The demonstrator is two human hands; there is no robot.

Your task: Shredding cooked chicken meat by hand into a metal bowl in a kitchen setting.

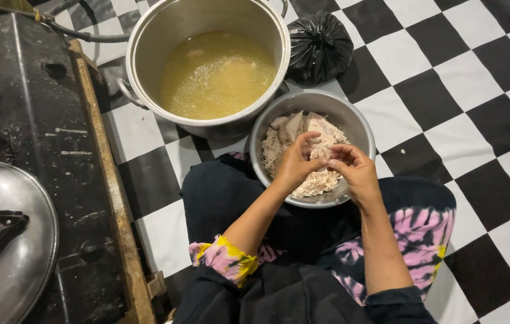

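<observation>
Both hands work over a round steel bowl [360, 123] of pale shredded chicken meat [279, 147]. The left hand [294, 163] and the right hand [357, 174] curl their fingers together, pinching a shred of meat between the fingertips [322, 149]. Beyond the fingers stands a large steel pot of yellow broth [210, 69], with a knotted black plastic bag [319, 47] beside it.

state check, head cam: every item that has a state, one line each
large pot: uncovered, holds yellowish broth
metal bowl: holds shredded chicken plus a few whole pieces
left hand: over the bowl, fingers pinching a piece of meat
right hand: over the bowl, fingertips on the same meat
black bag: tied shut, on the floor
pot lid: off, lying at left
</observation>
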